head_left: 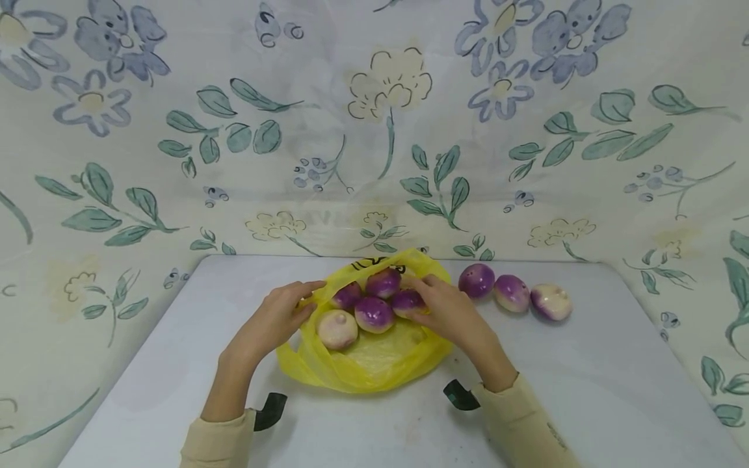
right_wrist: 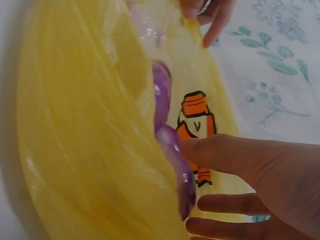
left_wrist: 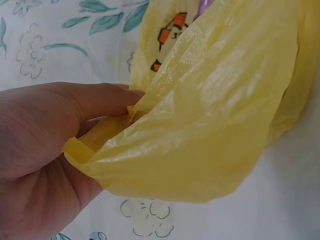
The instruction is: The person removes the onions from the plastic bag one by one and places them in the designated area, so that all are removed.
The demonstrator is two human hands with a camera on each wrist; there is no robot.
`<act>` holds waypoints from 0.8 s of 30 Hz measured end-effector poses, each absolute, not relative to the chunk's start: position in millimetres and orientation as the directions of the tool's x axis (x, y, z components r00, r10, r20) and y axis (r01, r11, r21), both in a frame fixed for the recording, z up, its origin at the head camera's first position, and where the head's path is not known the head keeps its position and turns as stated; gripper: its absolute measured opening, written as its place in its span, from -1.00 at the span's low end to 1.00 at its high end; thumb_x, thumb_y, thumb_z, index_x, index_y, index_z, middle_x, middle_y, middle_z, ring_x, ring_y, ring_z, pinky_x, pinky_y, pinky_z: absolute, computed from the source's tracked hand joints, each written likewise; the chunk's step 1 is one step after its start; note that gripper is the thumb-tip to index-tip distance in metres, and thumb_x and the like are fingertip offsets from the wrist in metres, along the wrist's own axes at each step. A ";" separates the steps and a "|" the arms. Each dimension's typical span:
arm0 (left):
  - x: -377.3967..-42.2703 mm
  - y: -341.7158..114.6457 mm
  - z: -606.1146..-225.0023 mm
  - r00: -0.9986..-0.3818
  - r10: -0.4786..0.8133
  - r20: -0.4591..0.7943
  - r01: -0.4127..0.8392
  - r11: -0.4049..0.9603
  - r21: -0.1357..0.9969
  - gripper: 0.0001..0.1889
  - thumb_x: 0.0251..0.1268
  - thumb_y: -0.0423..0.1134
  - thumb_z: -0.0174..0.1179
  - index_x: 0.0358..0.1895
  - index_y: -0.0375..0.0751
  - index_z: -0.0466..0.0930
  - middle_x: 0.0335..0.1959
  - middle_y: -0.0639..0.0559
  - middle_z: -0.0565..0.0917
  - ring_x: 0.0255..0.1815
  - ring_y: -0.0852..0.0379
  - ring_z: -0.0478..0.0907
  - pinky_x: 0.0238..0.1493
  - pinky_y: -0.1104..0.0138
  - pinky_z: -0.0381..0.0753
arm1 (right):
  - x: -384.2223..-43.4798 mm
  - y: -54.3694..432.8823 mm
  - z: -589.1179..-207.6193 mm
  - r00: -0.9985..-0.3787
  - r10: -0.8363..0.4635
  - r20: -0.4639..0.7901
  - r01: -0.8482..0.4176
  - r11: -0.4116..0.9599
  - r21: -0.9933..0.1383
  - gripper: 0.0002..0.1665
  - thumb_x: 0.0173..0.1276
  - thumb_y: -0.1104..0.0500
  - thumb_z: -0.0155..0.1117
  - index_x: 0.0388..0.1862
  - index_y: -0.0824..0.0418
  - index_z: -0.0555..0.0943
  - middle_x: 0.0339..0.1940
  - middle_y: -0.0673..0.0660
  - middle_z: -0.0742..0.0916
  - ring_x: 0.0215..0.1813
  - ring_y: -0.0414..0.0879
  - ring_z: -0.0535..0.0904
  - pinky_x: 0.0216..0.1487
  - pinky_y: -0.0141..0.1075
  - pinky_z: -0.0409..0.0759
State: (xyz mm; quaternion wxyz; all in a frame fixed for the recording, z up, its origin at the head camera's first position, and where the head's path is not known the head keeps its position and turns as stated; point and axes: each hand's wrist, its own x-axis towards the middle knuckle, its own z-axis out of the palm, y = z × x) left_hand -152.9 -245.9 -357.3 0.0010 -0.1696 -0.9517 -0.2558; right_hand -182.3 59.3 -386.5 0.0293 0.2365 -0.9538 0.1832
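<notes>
A yellow plastic bag (head_left: 374, 370) lies spread on the table with its mouth open towards me. Several shiny purple-and-white turnips (head_left: 374, 314) sit inside it, one showing its pale side (head_left: 337, 329). My left hand (head_left: 281, 312) holds the bag's left edge; in the left wrist view the yellow film (left_wrist: 185, 150) runs between thumb and fingers. On the other side, my right hand (head_left: 450, 312) reaches in at the bag's right edge. Its thumb and fingers are around the rightmost turnip (head_left: 407, 302), with fingertips (right_wrist: 205, 202) right at its purple skin in the right wrist view.
Three more turnips stand in a row on the white table (head_left: 608, 364) right of the bag: a purple one (head_left: 476, 281), a purple-and-white one (head_left: 512, 294) and a paler one (head_left: 551, 302). Behind the table hangs a flowered cloth (head_left: 328, 162). Black camera mounts (head_left: 270, 411) jut from both wrists.
</notes>
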 end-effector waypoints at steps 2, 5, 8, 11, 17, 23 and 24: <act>-152.8 -245.9 -357.5 -0.944 0.318 0.083 0.317 0.814 0.486 -0.58 0.38 -0.40 0.15 0.29 -0.26 0.48 0.10 -0.18 0.67 -0.22 0.11 0.60 -0.14 0.26 0.72 | -184.1 57.4 -390.0 -0.883 -0.447 0.142 -0.468 0.820 -0.329 -0.29 0.24 -0.07 0.43 0.37 -0.10 0.45 0.13 0.17 0.65 0.05 0.03 0.62 0.06 -0.05 0.67; -152.1 -246.1 -358.0 -0.945 0.318 0.077 0.314 0.813 0.491 -0.57 0.38 -0.40 0.15 0.30 -0.27 0.47 0.07 -0.19 0.67 -0.30 0.14 0.56 -0.21 0.32 0.70 | -185.9 54.9 -395.0 -0.874 -0.463 0.147 -0.485 0.818 -0.308 -0.30 0.24 -0.05 0.44 0.36 -0.08 0.47 0.11 0.18 0.65 0.02 0.05 0.62 0.07 -0.05 0.66; -151.5 -246.4 -358.9 -0.946 0.316 0.071 0.308 0.812 0.495 -0.56 0.38 -0.40 0.15 0.31 -0.27 0.47 0.04 -0.18 0.67 -0.31 0.14 0.54 -0.23 0.34 0.69 | -186.4 53.2 -398.0 -0.873 -0.467 0.141 -0.488 0.827 -0.281 -0.32 0.22 -0.02 0.46 0.32 -0.04 0.50 0.09 0.19 0.65 -0.01 0.05 0.61 0.07 -0.07 0.66; -151.6 -246.3 -359.9 -0.946 0.316 0.070 0.308 0.813 0.494 -0.56 0.38 -0.40 0.15 0.31 -0.26 0.47 0.04 -0.18 0.67 -0.28 0.13 0.56 -0.20 0.32 0.71 | -185.3 52.5 -399.1 -0.882 -0.454 0.125 -0.471 0.838 -0.277 -0.37 0.21 0.00 0.47 0.27 -0.02 0.54 0.10 0.18 0.65 0.01 0.04 0.61 0.10 -0.08 0.65; -152.0 -245.5 -360.3 -0.945 0.318 0.080 0.315 0.814 0.488 -0.56 0.36 -0.41 0.16 0.30 -0.26 0.48 0.04 -0.18 0.67 -0.26 0.13 0.57 -0.19 0.31 0.72 | -182.1 52.9 -399.5 -0.892 -0.434 0.128 -0.452 0.832 -0.322 -0.43 0.19 0.01 0.49 0.18 -0.04 0.55 0.09 0.15 0.65 0.02 0.04 0.61 0.09 -0.06 0.65; -152.5 -244.7 -359.4 -0.942 0.322 0.091 0.325 0.814 0.482 -0.56 0.35 -0.42 0.17 0.29 -0.26 0.48 0.03 -0.18 0.68 -0.30 0.14 0.55 -0.24 0.35 0.70 | -181.0 53.6 -400.1 -0.891 -0.427 0.153 -0.453 0.815 -0.361 -0.51 0.19 0.01 0.48 0.09 -0.01 0.55 0.00 0.13 0.67 -0.05 0.01 0.61 0.01 -0.11 0.66; -152.6 -244.4 -359.3 -0.943 0.321 0.092 0.324 0.815 0.481 -0.56 0.35 -0.42 0.18 0.29 -0.26 0.49 0.04 -0.19 0.68 -0.30 0.14 0.56 -0.23 0.35 0.70 | -181.2 53.6 -400.3 -0.892 -0.425 0.154 -0.451 0.815 -0.364 -0.53 0.20 0.01 0.48 0.07 -0.01 0.56 -0.02 0.11 0.67 -0.06 -0.01 0.60 0.01 -0.13 0.65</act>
